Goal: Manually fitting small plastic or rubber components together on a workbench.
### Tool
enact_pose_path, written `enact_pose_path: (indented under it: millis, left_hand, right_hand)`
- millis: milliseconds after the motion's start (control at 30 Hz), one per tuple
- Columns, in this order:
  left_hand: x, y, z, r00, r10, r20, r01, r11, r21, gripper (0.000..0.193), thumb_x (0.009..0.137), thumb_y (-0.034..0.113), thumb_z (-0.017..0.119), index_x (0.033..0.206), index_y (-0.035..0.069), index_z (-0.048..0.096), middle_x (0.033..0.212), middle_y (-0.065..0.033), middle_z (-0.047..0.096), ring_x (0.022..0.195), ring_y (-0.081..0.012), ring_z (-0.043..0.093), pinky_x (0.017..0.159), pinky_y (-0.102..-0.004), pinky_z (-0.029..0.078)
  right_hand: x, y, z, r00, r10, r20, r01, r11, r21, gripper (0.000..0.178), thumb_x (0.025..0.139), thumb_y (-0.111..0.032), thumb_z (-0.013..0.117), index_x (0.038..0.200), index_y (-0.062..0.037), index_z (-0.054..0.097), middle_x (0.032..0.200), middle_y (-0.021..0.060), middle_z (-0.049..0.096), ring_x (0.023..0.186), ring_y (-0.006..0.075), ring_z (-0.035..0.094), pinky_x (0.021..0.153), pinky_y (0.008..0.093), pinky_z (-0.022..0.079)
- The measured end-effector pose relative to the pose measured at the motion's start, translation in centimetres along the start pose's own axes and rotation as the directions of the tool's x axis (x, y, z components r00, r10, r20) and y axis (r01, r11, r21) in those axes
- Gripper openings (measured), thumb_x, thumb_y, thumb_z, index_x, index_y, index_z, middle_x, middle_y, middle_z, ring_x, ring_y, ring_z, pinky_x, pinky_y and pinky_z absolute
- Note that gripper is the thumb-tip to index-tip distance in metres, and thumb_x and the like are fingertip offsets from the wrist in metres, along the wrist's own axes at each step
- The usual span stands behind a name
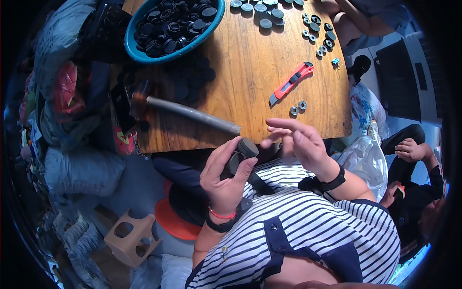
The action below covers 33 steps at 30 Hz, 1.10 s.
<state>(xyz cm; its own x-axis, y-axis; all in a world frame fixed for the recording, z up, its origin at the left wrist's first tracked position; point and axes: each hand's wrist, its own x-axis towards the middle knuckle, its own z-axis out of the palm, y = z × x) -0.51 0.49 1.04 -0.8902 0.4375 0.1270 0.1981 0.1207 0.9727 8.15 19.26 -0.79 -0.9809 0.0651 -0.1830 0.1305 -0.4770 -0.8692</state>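
My left hand [222, 169] pinches a dark round disc [248, 147] between thumb and fingers, just off the table's near edge. Another dark round piece [234, 163] shows below it inside the same hand; I cannot make out whether the two are joined. To the right, my right hand [304, 144] is raised with its fingers apart and nothing visible in it. Beyond my left hand lies a hammer [192, 114], its grey handle pointing toward me. A red utility knife [291, 83] with its blade out rests past my right hand, near two small metal rings [298, 108].
A teal basin [220, 19] full of black round parts stands at the far left of the wooden table [245, 72]. Dark discs [265, 23] and several more rings [321, 50] lie at the back. Other people sit at right. A beige stool [130, 236] stands lower left.
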Motion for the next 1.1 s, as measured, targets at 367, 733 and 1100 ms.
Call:
enact_pose_path:
  millis: [367, 733, 1100]
  left_hand:
    - [0.4, -0.1, 2.1, 0.871, 0.441, 0.218, -0.490, 0.811, 0.318, 0.029, 0.073, 0.004, 0.075, 0.100, 0.000, 0.066, 0.104, -0.0148, 0.066, 0.083, -0.0272, 0.065, 0.074, -0.0344, 0.052]
    - [1.1, 0.3, 5.8, 0.651, 0.531, 0.542, -0.516, 0.834, -0.196, 0.046, 0.076, 0.027, 0.075, 0.108, -0.003, 0.064, 0.111, -0.0202, 0.062, 0.106, -0.0375, 0.062, 0.088, -0.0418, 0.051]
    - [1.5, -3.1, 4.8, 0.912, 0.262, 0.315, -0.252, 0.965, -0.071, 0.019, 0.087, 0.014, 0.066, 0.099, -0.002, 0.066, 0.099, -0.0157, 0.066, 0.086, -0.0280, 0.065, 0.075, -0.0332, 0.052]
  right_hand:
    - [1.5, 0.3, 2.4, 0.913, 0.369, 0.175, -0.399, 0.714, 0.575, 0.068, 0.100, -0.053, 0.025, 0.141, -0.0004, 0.036, 0.135, 0.0149, 0.047, 0.120, 0.0216, 0.050, 0.097, 0.0353, 0.043]
    - [-1.8, 3.5, -3.0, 0.915, 0.394, 0.086, -0.320, 0.581, 0.749, 0.026, 0.096, -0.024, 0.051, 0.108, -0.0014, 0.057, 0.103, 0.0126, 0.063, 0.088, 0.0165, 0.063, 0.068, 0.0256, 0.054]
    - [-26.7, -5.1, -17.7, 0.477, 0.565, -0.674, -0.879, 0.300, -0.371, 0.036, 0.088, -0.030, 0.063, 0.100, 0.0036, 0.066, 0.090, 0.0111, 0.069, 0.081, 0.0208, 0.067, 0.070, 0.0301, 0.051]
